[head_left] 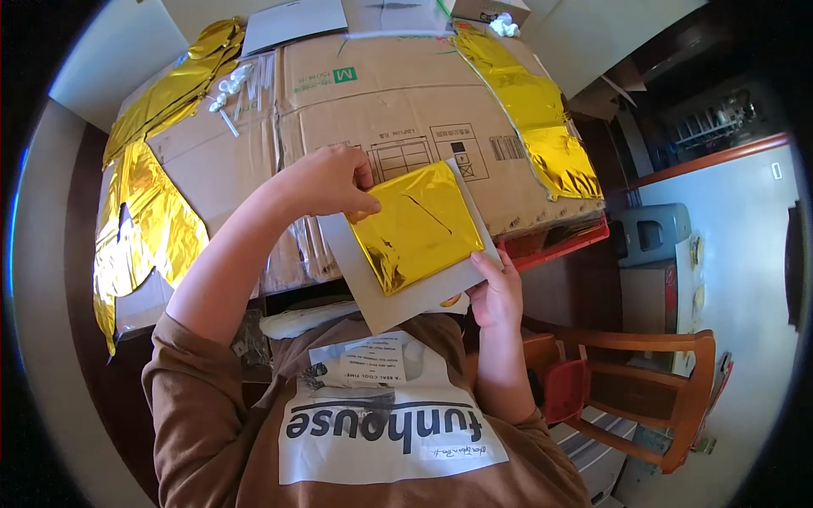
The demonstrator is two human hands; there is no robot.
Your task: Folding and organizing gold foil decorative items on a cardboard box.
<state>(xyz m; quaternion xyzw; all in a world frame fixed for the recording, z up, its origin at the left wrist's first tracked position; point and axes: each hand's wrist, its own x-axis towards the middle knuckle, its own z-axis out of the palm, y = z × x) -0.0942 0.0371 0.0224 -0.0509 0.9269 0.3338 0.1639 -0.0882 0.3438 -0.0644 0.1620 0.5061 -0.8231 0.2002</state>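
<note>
A square of folded gold foil lies flat on a grey card, held tilted in front of my chest. My right hand grips the card by its lower right side, the thumb resting on top near the foil's corner. At the upper left corner of the foil, my left hand is closed, thumb and fingers pinching at the foil's edge. Part of the left fingertips is hidden behind the hand. A thin dark crease line crosses the foil's upper half.
Flattened brown cardboard covers the table. Crumpled gold foil sheets lie along its left side and right side. White sticks and a white tied bundle sit at the far left. A wooden chair stands to my right.
</note>
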